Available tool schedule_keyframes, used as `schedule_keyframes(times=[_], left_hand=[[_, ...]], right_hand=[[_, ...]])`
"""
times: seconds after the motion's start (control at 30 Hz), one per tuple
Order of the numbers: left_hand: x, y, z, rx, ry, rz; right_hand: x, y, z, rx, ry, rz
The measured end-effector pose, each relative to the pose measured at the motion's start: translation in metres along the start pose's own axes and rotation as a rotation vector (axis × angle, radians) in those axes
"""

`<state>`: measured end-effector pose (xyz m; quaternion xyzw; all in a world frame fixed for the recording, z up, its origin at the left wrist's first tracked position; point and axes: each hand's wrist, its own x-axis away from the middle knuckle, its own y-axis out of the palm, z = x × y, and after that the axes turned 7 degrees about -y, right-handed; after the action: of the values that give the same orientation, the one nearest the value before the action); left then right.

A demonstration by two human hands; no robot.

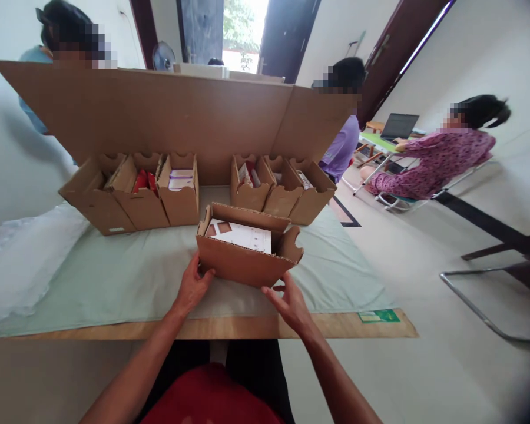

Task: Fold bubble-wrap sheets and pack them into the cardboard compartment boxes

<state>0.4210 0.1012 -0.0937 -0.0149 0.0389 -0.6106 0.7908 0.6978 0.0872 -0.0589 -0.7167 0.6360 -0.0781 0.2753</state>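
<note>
A long open-topped cardboard box (242, 263) with notched ends is held between my two hands, turned at a slant over the near part of the cloth. Inside it lies a white printed carton (246, 237) with brown squares at one end. My left hand (192, 285) grips the box's left end, thumb on the front face, fingers partly hidden behind. At the lower right corner, my right hand (291, 300) holds the box with its thumb at the front; its fingertips are partly hidden. Whether the box's base touches the cloth I cannot tell.
Several similar boxes stand behind in a left group (143, 206) and a right group (282, 188), before a tall cardboard panel (185, 123). A pale green cloth (335, 277) covers the table. Clear plastic bags (26, 259) lie left. Other people sit beyond the panel and at right.
</note>
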Motion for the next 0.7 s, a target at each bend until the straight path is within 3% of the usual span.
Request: schedule_keyframes(times=[0.1, 0.4, 0.57, 0.7], left_hand=[[-0.001, 0.0, 0.0, 0.003, -0.006, 0.048], [-0.03, 0.011, -0.007, -0.038, 0.029, 0.118], [-0.029, 0.013, -0.026, -0.125, 0.056, 0.133], [-0.014, -0.001, -0.032, -0.241, 0.057, 0.148]], right_hand=[[-0.019, 0.015, 0.001, -0.032, 0.013, 0.026], [-0.076, 0.016, 0.016, -0.001, 0.003, 0.09], [-0.062, 0.028, 0.034, -0.021, 0.024, 0.064], [-0.044, 0.035, 0.047, -0.028, 0.031, 0.133]])
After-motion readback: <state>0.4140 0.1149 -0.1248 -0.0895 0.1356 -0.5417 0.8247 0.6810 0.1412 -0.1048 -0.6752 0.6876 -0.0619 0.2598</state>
